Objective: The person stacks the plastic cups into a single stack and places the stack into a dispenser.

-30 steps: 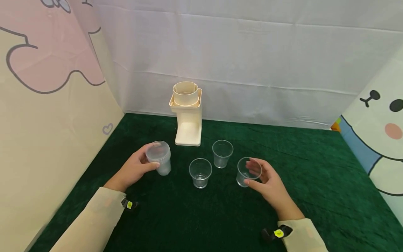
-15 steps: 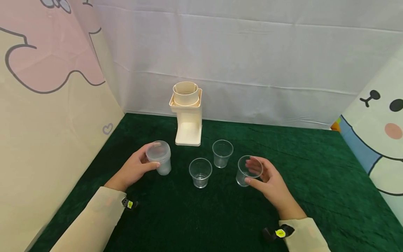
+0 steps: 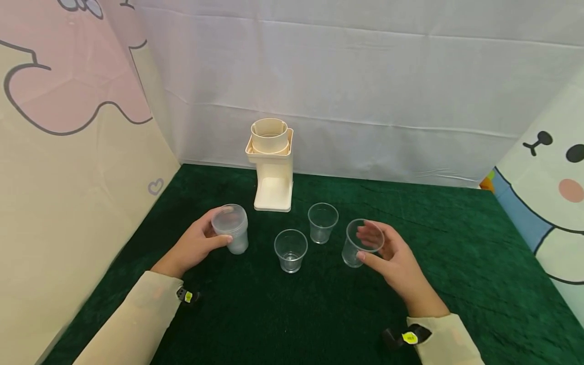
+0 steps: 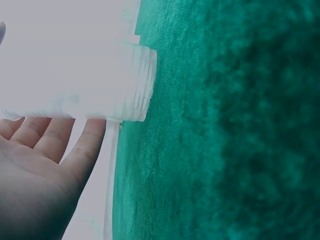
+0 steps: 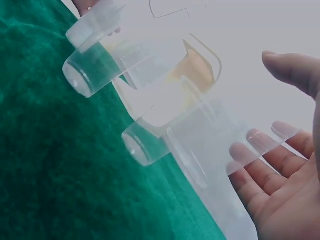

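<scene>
In the head view my left hand [image 3: 196,243] holds a stack of clear plastic cups [image 3: 231,228], thumb in front and fingers behind. The left wrist view shows the stack's ridged end [image 4: 137,82] above the fingers [image 4: 87,145]. On the other side, my right hand [image 3: 397,266] has its thumb and fingers around a single clear plastic cup [image 3: 353,253], whose rim leans toward the palm. Fingertips show through its wall in the right wrist view. Two more clear cups, a nearer one [image 3: 290,253] and a farther one [image 3: 322,225], stand upright between the hands.
A cream plastic stand [image 3: 272,192] with a round holder [image 3: 269,137] on top is at the back, near the white cloth wall [image 3: 365,91]. Dark green cloth [image 3: 283,319] covers the table. Printed cloth panels [image 3: 91,177] border both sides.
The right hand has shifted slightly up and to the right, and the rim of its cup has gone the same way. The left hand and the two standing cups keep their places.
</scene>
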`<state>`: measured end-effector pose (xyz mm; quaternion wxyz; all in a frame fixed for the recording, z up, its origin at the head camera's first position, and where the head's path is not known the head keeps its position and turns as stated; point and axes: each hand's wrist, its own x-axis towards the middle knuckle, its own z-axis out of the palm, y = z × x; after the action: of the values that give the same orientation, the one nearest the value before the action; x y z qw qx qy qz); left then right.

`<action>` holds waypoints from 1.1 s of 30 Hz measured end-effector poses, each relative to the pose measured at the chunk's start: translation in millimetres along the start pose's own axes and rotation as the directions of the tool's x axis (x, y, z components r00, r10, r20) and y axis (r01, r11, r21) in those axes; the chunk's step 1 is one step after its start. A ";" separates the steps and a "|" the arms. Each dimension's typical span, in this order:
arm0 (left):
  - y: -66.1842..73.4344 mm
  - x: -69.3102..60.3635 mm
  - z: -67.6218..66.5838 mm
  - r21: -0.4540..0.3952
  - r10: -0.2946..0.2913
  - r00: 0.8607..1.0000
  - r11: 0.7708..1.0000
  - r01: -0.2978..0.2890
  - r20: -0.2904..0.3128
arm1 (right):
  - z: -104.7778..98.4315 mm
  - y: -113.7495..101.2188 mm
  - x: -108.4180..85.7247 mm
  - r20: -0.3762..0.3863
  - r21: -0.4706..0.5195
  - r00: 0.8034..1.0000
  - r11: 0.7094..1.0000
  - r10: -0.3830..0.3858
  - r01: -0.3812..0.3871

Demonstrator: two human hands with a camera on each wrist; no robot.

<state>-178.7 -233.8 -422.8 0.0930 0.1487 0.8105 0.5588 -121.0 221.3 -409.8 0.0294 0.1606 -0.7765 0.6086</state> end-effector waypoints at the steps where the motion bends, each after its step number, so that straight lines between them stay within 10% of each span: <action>1: -0.1 -0.1 0.0 0.002 0.000 1.000 1.000 0.000 0.000 | 0.1 -1.6 0.3 -0.001 -0.003 1.000 1.000 -0.004 0.004; 19: -1.4 0.5 1.2 -0.009 0.011 1.000 1.000 -0.011 0.004 | 3.2 -30.3 13.2 0.018 -0.052 0.994 0.992 -0.110 0.111; 33: -0.5 -1.4 0.7 0.006 0.003 1.000 1.000 -0.003 -0.005 | 10.6 -51.6 32.6 0.121 0.013 0.992 0.999 -0.037 0.036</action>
<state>-177.3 -233.8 -423.5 0.0894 0.1488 0.8121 0.5570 -135.5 193.4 -356.4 -0.0075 0.2116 -0.7705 0.6012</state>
